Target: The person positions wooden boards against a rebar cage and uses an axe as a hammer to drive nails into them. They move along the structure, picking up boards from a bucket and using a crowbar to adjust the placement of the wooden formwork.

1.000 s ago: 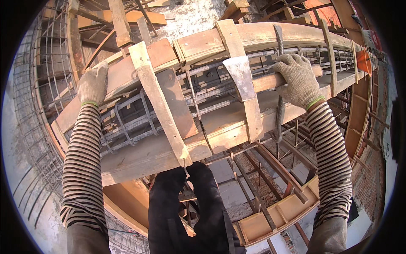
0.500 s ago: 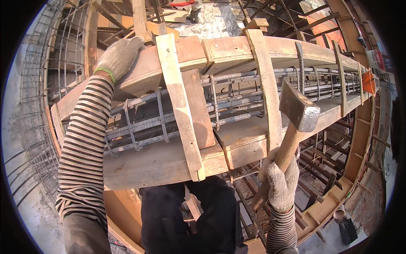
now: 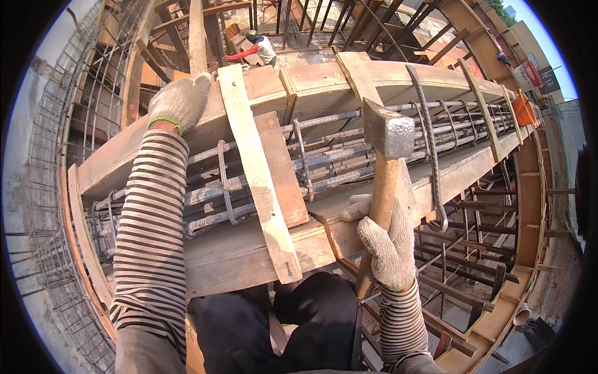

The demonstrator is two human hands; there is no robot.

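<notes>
My left hand, in a knitted glove, has its fingers curled over the upper board of a curved timber form. My right hand, also gloved, holds the wooden handle of a hammer with a heavy steel head raised over the form, in front of a wooden crosspiece. Inside the form run ribbed steel bars with stirrups. Light wooden battens lie across it, one just right of my left hand. A hooked bar hangs across the form beside the hammer head.
A co-worker with red sleeves bends over beyond the form. Rebar mesh is at the left. A curved orange formwork and open framing lie below on the right, with drops between the timbers. My dark-clad legs are beneath the form.
My left hand has shifted right along the upper board. My right hand has come down to the front with the hammer, now held upright. The view has tilted up, showing the co-worker.
</notes>
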